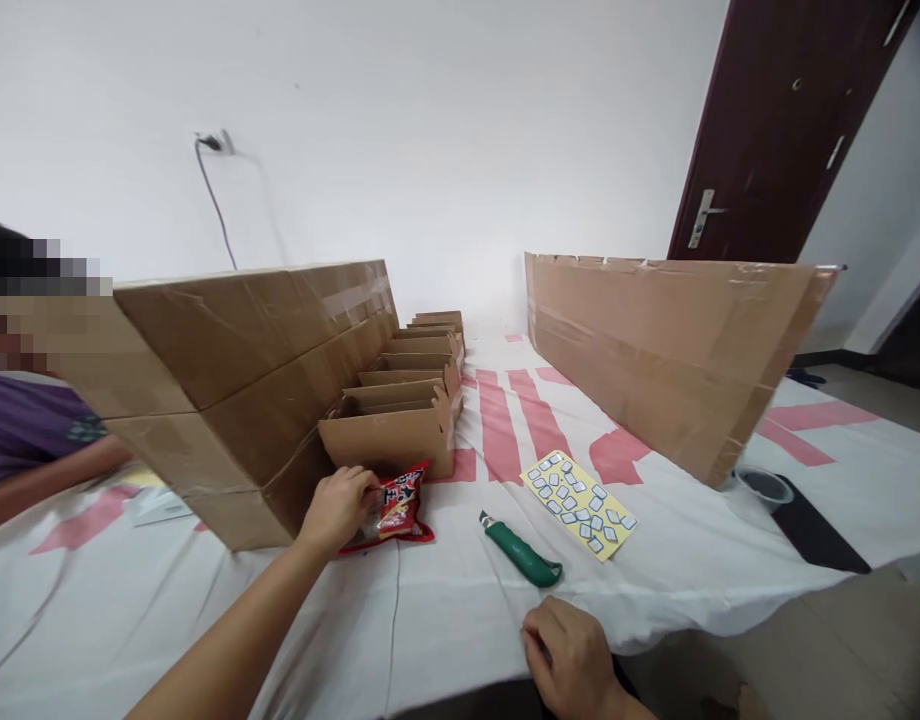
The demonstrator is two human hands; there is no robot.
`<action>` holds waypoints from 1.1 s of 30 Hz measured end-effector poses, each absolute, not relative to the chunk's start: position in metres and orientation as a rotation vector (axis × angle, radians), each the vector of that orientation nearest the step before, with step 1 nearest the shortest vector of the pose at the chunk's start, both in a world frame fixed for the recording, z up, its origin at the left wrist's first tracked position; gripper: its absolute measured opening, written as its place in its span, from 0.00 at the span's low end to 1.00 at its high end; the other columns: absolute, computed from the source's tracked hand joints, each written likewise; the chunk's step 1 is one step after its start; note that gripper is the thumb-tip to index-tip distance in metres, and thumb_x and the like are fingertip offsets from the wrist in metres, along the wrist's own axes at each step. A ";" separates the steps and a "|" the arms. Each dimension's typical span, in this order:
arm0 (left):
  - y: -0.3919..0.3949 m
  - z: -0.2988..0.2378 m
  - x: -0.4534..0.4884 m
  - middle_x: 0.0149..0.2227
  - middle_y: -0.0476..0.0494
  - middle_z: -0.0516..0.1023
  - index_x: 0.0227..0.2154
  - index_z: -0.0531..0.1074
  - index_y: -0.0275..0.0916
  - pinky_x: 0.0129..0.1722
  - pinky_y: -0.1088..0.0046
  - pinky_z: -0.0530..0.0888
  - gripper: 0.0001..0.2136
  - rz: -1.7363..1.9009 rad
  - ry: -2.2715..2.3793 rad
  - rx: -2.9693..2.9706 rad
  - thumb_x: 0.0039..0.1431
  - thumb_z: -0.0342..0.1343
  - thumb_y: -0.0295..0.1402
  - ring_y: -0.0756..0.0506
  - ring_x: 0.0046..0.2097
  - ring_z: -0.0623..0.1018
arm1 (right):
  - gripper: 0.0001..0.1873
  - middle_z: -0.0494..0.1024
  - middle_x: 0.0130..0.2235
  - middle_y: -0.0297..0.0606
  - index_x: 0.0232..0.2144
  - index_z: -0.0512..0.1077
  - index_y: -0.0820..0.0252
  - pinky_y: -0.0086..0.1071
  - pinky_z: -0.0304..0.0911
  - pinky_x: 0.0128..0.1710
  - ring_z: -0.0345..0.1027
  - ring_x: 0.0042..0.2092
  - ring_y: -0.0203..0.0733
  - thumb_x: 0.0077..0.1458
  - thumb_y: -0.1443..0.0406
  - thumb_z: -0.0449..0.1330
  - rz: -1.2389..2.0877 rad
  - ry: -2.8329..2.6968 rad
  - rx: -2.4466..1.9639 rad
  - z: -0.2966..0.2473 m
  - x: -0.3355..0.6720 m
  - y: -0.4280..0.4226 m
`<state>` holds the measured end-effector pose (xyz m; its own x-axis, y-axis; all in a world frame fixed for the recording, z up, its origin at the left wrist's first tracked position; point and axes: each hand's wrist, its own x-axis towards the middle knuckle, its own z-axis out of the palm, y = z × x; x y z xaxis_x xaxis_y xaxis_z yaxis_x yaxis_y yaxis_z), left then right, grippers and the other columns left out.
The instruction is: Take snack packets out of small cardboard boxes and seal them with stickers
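My left hand (338, 508) is closed on a red snack packet (398, 508) that lies on the white cloth just in front of the nearest small cardboard box (389, 440). My right hand (572, 655) rests at the table's front edge, fingers curled against the cloth, with nothing visible in it. A green utility knife (521, 550) lies between the two hands. A yellow sheet of small stickers (578, 502) lies just beyond the knife to the right.
Several open small cardboard boxes (419, 365) run in a row away from me. Long cardboard walls stand at left (227, 380) and right (655, 345). Another person (32, 420) sits behind the left wall. A tape roll (764, 488) lies at right. A dark door (775, 130) is behind.
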<state>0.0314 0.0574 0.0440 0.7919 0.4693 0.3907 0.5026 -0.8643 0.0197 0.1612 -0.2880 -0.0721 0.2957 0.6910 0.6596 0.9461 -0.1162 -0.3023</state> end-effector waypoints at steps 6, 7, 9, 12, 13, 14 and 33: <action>0.056 0.043 0.038 0.40 0.35 0.76 0.34 0.73 0.38 0.47 0.58 0.69 0.14 -0.805 -0.858 -2.720 0.62 0.43 0.37 0.36 0.46 0.71 | 0.08 0.71 0.26 0.34 0.27 0.65 0.56 0.32 0.50 0.28 0.64 0.28 0.39 0.57 0.69 0.50 -0.479 -1.457 -1.913 -0.071 0.160 -0.287; 0.056 0.039 0.040 0.41 0.33 0.76 0.36 0.73 0.37 0.46 0.57 0.69 0.14 -0.810 -0.886 -2.699 0.61 0.43 0.37 0.34 0.46 0.70 | 0.08 0.71 0.26 0.34 0.27 0.64 0.56 0.32 0.50 0.28 0.64 0.28 0.39 0.57 0.69 0.50 -0.482 -1.452 -1.917 -0.071 0.160 -0.287; 0.054 0.029 0.045 0.44 0.32 0.75 0.40 0.72 0.35 0.44 0.55 0.71 0.14 -0.802 -0.921 -2.678 0.60 0.45 0.36 0.32 0.48 0.70 | 0.08 0.71 0.26 0.34 0.27 0.64 0.56 0.33 0.50 0.28 0.64 0.28 0.39 0.57 0.70 0.50 -0.484 -1.447 -1.918 -0.070 0.160 -0.287; 0.046 0.015 0.049 0.52 0.29 0.72 0.47 0.69 0.32 0.48 0.52 0.69 0.17 -0.818 -0.957 -2.646 0.60 0.45 0.34 0.30 0.56 0.66 | 0.07 0.71 0.26 0.34 0.28 0.64 0.56 0.33 0.50 0.28 0.65 0.28 0.39 0.57 0.69 0.50 -0.474 -1.460 -1.913 -0.070 0.160 -0.287; 0.041 0.012 0.049 0.55 0.28 0.69 0.50 0.67 0.31 0.50 0.50 0.68 0.18 -0.835 -0.973 -2.627 0.60 0.45 0.34 0.29 0.58 0.63 | 0.07 0.71 0.26 0.34 0.28 0.64 0.56 0.33 0.50 0.28 0.65 0.28 0.39 0.57 0.69 0.50 -0.470 -1.462 -1.912 -0.070 0.160 -0.288; 0.034 0.009 0.049 0.57 0.26 0.67 0.51 0.66 0.31 0.51 0.48 0.67 0.19 -0.866 -0.986 -2.610 0.60 0.45 0.34 0.29 0.60 0.61 | 0.07 0.71 0.26 0.34 0.28 0.64 0.56 0.32 0.50 0.28 0.65 0.28 0.39 0.57 0.69 0.50 -0.468 -1.461 -1.912 -0.070 0.159 -0.288; -0.108 -0.022 0.007 0.44 0.39 0.73 0.42 0.69 0.41 0.46 0.61 0.75 0.11 -1.759 -0.583 -2.975 0.58 0.51 0.23 0.42 0.48 0.74 | 0.07 0.73 0.26 0.34 0.31 0.69 0.56 0.29 0.60 0.28 0.70 0.27 0.39 0.60 0.66 0.52 -0.447 -1.557 -1.858 -0.076 0.168 -0.293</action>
<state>0.0067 -0.1078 -0.0222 0.4590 0.4518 0.7650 0.0946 -0.8810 0.4635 0.1679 -0.2933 -0.0764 0.2315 0.7339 0.6386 0.9608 -0.0697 -0.2682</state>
